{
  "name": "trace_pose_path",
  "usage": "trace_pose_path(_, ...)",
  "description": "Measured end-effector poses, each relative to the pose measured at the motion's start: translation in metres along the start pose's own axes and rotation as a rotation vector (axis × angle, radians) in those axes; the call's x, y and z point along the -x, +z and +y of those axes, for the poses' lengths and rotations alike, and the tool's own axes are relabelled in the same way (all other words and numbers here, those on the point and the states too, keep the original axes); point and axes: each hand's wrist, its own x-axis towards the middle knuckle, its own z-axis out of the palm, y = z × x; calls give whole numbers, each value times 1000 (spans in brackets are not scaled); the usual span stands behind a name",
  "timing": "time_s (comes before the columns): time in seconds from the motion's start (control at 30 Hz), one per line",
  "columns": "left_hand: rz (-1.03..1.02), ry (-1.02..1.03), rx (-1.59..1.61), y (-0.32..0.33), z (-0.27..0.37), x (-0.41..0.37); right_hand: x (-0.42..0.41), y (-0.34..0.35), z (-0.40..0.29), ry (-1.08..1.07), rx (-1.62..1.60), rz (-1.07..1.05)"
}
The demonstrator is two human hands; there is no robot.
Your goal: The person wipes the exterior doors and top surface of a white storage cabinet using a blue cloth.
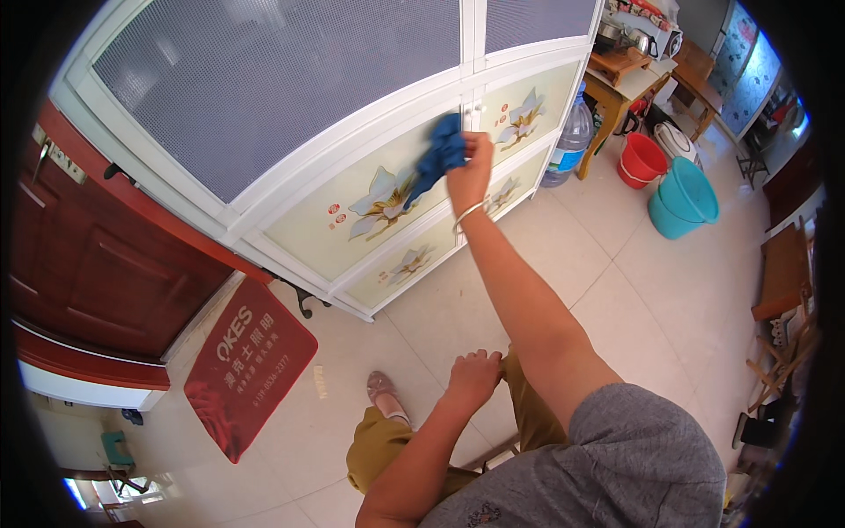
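My right hand (473,168) is closed on a blue cloth (439,148), which lies against a glossy cabinet door panel printed with a flower (386,203). The cloth covers the panel's upper right part beside the door knobs, and its lower end hangs over the flower. A bracelet circles my right wrist. My left hand (476,376) rests on my knee, on the olive trousers; its palm and most of its fingertips are hidden. The white-framed cabinet (237,224) has dark mesh panels (297,79) above the printed ones.
A teal bucket (686,204), a red bucket (642,160) and a large water bottle (570,135) stand right of the cabinet, near a wooden table (610,99) bearing a kettle. A red mat (254,369) lies by the brown door (112,264) at left. Wooden furniture (782,270) is at right.
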Motion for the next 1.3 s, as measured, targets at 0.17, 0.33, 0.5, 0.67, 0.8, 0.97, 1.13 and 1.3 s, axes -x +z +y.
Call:
trace_pose_path(0.17, 59, 0, -2, -1, -1, 6, 5, 12, -3, 140, 32, 161)
trace_pose_path(0.33, 99, 7, 95, 9, -6, 11, 80, 42, -61, -45, -60, -66)
trace_pose_path(0.5, -11, -11, 156, -8, 4, 9, 114, 27, -74, -193, -103, -582)
trace_pose_path(0.67, -31, -25, 28, 0, 1, 11, 36, 3, -24, -130, 22, -283)
trace_pose_path(0.8, -44, -19, 16, -6, 3, 16, 2, -16, 21, -19, 129, -94)
trace_pose_path(0.97, -34, -22, 14, -8, 3, 21, 24, 6, 13, 164, 100, 84)
trace_pose_path(1.13, 106, 17, 29, 8, -6, 25, 116, 35, -39, 59, -20, -165)
trace_pose_path(1.3, -10, -34, 10, 2, -4, 18, 115, 19, -31, 8, -77, -367)
